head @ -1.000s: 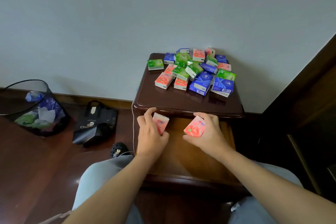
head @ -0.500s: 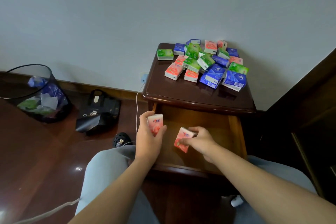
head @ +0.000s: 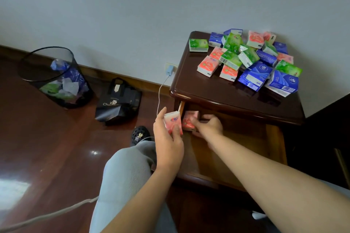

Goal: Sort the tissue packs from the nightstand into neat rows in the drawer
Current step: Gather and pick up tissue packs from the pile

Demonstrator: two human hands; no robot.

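**First pink pack going into the drawer's back-left corner**

Change: half a second ago both hands held their packs over the middle of the open wooden drawer (head: pixel 236 149). Now the right hand (head: pixel 207 126) has reached to the drawer's back-left corner, under the overhang of the tabletop, fingers curled round a pink plastic-wrapped tissue pack (head: pixel 190 120) and pressing it toward the drawer's left wall. Can't tell if the pack is on the drawer floor yet. The left hand (head: pixel 168 138) has shifted to just outside the drawer's left wall and grips a second pink-and-white tissue pack (head: pixel 172 120) upright between thumb and fingers, waiting.

Meaning: my read is this starts row one at the corner. No other packs are visible in the drawer, so the job is barely begun. Second pack likely goes beside the first.

Surface: the glossy dark wood nightstand tabletop (head: pixel 208 89) above the drawer carries a loose heap of green, blue and pink tissue packs (head: pixel 246 58), mostly toward its back and right.

Room, relative to the drawer: white charger and cable (head: pixel 169 71) on the wall to the left; further left, a black paper bag (head: pixel 118 101) and a black mesh wastebasket (head: pixel 55 77) on the dark wood floor. Pale wall behind.
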